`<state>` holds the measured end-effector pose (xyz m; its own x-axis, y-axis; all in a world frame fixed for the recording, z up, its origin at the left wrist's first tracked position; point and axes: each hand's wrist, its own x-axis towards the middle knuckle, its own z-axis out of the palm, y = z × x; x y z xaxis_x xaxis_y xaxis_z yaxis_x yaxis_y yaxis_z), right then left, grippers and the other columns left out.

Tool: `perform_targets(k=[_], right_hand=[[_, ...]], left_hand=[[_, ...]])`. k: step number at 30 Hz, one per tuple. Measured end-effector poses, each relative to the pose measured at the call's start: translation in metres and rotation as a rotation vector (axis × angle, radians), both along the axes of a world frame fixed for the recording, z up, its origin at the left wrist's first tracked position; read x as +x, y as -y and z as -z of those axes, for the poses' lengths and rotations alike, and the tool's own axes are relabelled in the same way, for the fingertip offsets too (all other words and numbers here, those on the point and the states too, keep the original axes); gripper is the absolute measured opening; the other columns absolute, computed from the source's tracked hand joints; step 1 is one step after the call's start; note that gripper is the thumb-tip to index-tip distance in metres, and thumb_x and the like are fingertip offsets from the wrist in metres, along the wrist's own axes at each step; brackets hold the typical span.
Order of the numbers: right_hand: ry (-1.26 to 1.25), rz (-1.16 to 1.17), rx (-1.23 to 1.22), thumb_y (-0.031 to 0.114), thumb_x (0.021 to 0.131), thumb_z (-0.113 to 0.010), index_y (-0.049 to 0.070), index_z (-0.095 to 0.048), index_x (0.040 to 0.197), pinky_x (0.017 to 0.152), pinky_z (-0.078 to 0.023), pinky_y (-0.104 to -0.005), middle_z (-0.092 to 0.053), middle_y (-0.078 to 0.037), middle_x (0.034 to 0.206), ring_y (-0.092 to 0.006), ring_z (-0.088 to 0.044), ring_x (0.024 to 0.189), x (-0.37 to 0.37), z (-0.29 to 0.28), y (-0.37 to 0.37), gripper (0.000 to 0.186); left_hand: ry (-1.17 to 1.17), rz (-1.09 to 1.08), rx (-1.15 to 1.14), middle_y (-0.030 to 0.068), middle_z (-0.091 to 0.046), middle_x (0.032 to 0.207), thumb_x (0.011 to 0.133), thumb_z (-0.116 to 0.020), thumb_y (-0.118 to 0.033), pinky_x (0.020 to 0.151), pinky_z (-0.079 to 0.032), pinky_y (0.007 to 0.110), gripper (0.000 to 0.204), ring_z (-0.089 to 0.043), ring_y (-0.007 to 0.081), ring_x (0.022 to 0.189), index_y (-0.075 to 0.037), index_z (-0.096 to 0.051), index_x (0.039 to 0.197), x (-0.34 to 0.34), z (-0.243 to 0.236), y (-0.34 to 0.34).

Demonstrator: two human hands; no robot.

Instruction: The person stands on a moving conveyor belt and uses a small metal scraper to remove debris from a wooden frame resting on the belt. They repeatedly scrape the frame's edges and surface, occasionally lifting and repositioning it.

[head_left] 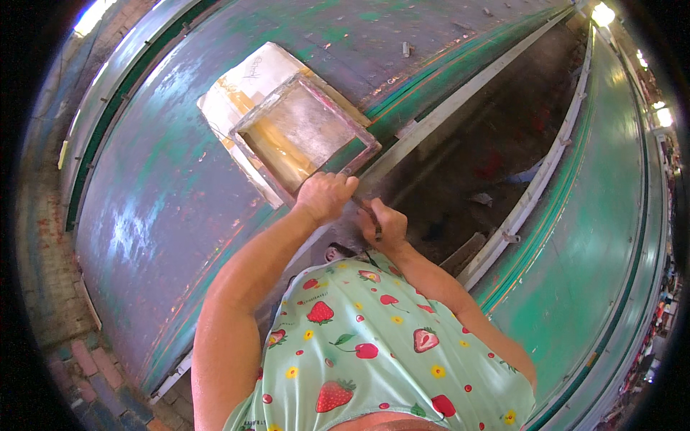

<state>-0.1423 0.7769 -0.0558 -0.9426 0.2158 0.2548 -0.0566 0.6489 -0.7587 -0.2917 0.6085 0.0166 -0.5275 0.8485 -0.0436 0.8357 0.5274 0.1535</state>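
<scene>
My left hand [325, 194] has its fingers curled on the near right edge of a worn rectangular frame [251, 161], which is tilted over a white board with yellow tape [224, 80] on a long table. My right hand [383, 225] is closed just right of and below it, beside the frame's near corner, gripping a narrow dark object [373, 220] that I cannot make out. Inside the frame are a pale, stained surface and yellowish patches.
The long grey-green table [144, 201] stretches away to the upper right. A second green table [596, 237] runs along my right, with a dark aisle [525, 122] between them. Brick paving [100, 366] shows at the lower left. A small object [406, 50] lies on the far tabletop.
</scene>
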Motion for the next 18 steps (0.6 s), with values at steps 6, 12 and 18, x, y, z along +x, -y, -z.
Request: perform_targets(k=[6,12,18], right_hand=[[0.159,0.073,-0.583,0.011,0.107,-0.077,0.003,-0.071,0.109,0.063,-0.054,-0.0335,-0.074,-0.005,0.082,-0.0194,-0.068,0.063,-0.006,0.043,0.009,0.01],[0.547,0.103,-1.239,0.014,0.106,-0.08,0.009,-0.069,0.104,0.049,-0.039,-0.0304,-0.062,0.003,0.076,-0.0091,-0.052,0.057,-0.009,0.03,-0.008,0.012],[0.734,0.059,-1.856,0.032,0.112,-0.075,0.026,-0.057,0.096,0.05,-0.028,-0.0299,-0.038,0.009,0.068,-0.0083,-0.036,0.056,-0.004,0.023,-0.009,0.025]], left_hand=[[0.037,0.004,-0.032,0.0123,-0.075,0.098,0.097,-0.067,-0.016,0.087,-0.062,0.051,0.015,-0.079,0.0362,0.098,-0.011,-0.064,0.111,-0.001,0.003,-0.001],[0.039,-0.031,-0.061,0.0133,-0.076,0.101,0.095,-0.068,-0.017,0.088,-0.062,0.052,0.019,-0.079,0.0365,0.101,-0.01,-0.064,0.113,0.0,0.001,-0.003],[0.031,-0.029,-0.028,0.0133,-0.076,0.101,0.092,-0.07,-0.015,0.088,-0.062,0.053,0.021,-0.078,0.0383,0.101,-0.01,-0.063,0.111,0.002,0.004,-0.002]])
